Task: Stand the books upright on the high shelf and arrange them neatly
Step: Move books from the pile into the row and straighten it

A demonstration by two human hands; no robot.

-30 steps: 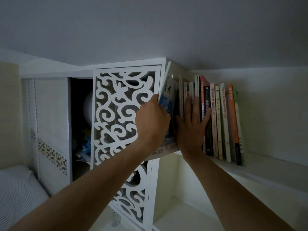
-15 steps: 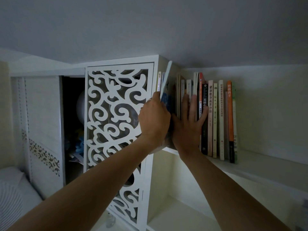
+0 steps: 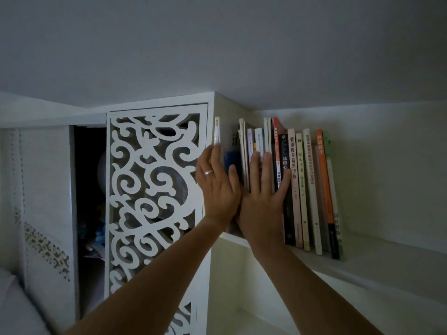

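My left hand (image 3: pixel 217 187) is flat, fingers straight and together, pressing the blue-covered book (image 3: pixel 231 163) at the left end of the row; a ring shows on one finger. My right hand (image 3: pixel 262 197) lies open with fingers spread narrowly against the spines of the books (image 3: pixel 297 187), which stand upright on the high shelf (image 3: pixel 377 259) in the centre right of the frame, close under the ceiling. A thin white book (image 3: pixel 217 130) stands against the shelf's left wall. At centre left, the fretwork cabinet door (image 3: pixel 154 189) is slid aside; the dark compartment (image 3: pixel 88 189) holds what may be crumpled blue and white things, too dim to name.
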